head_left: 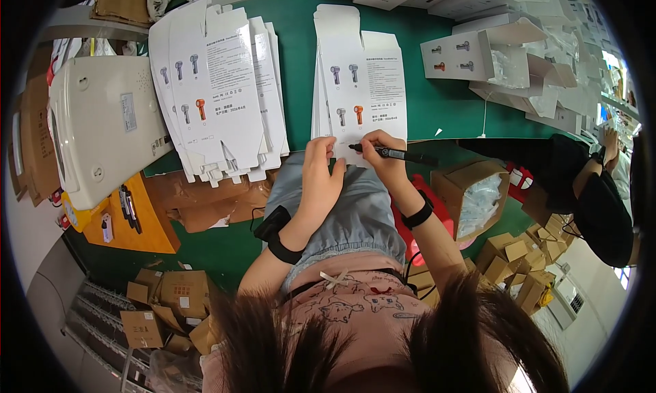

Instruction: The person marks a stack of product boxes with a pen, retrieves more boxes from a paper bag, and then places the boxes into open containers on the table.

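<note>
A flat, unfolded white carton (384,79) printed with small pictures of handheld fans lies before me on top of other flat cartons, near the table's front edge. My right hand (386,162) is closed around a black marker (396,154), whose tip sits close to the carton's lower part. My left hand (321,171) grips the carton's lower left edge with bent fingers, its thumb towards the marker. To the left, a thick pile of similar flat cartons (225,86) is spread in overlapping layers.
Folded white boxes (454,58) with plastic bags crowd the green table's (294,45) right side. A white appliance-like case (102,127) stands left, with pens (128,208) on a wooden surface below. An open cardboard box (471,195) and another person's arm (601,161) are at right.
</note>
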Demonstrator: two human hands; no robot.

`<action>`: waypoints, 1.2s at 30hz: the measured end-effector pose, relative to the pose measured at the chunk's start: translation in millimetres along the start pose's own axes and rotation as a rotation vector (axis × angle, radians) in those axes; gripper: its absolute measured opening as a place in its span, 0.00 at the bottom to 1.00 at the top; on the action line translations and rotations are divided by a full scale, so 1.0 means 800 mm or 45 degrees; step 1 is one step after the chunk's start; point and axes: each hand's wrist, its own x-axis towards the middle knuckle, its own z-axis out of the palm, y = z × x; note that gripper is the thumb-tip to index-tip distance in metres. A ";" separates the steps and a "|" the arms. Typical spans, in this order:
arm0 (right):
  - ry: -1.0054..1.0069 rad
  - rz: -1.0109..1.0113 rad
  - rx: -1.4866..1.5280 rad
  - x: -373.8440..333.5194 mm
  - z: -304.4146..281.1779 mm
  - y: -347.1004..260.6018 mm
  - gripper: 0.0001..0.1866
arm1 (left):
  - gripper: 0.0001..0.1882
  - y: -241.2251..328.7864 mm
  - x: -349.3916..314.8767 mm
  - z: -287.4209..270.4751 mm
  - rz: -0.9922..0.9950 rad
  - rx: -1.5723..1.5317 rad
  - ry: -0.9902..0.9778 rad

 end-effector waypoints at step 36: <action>0.215 0.038 0.188 0.112 0.002 -0.036 0.05 | 0.23 0.082 0.003 -0.132 0.134 0.625 0.412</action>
